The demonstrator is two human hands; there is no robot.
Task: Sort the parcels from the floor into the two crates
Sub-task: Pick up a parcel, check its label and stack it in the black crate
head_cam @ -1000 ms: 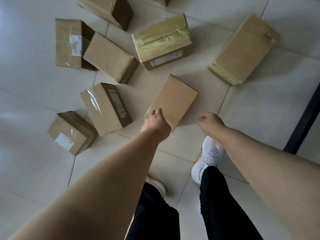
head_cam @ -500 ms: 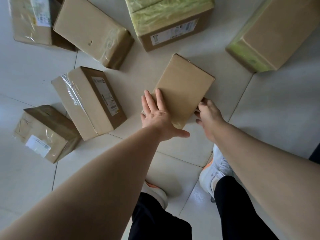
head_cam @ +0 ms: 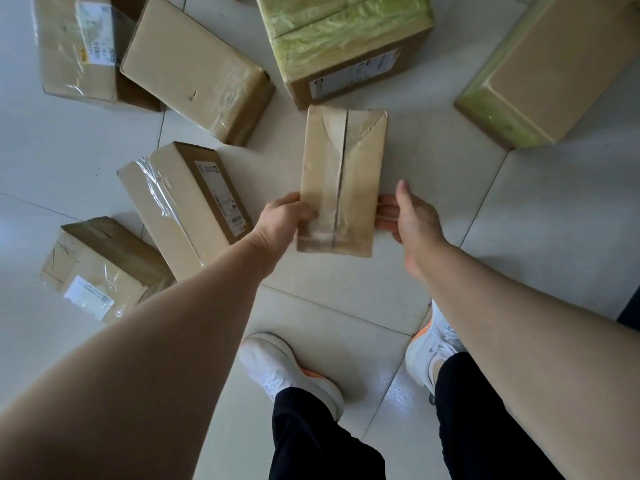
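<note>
A flat brown parcel [head_cam: 341, 181] with a taped seam down its face is lifted off the white tiled floor, standing on edge between my hands. My left hand [head_cam: 282, 220] grips its lower left edge with the fingers curled round it. My right hand [head_cam: 414, 220] holds the lower right edge, fingers under the parcel and thumb raised. Several other cardboard parcels lie around: a labelled one [head_cam: 187, 202] and a smaller one [head_cam: 100, 268] at the left, a plain one [head_cam: 197, 69] behind them. No crate is in view.
Two parcels with green tape sit at the back: one [head_cam: 346, 39] just behind the held parcel, one [head_cam: 550, 71] at the far right. Another labelled parcel [head_cam: 79, 46] lies at the top left. My two white shoes [head_cam: 287, 368] stand on the tiles below the hands.
The flat parcel lay on the floor with my left hand flat on it; now both hands hold it, lifted and turned so that its taped side faces me.
</note>
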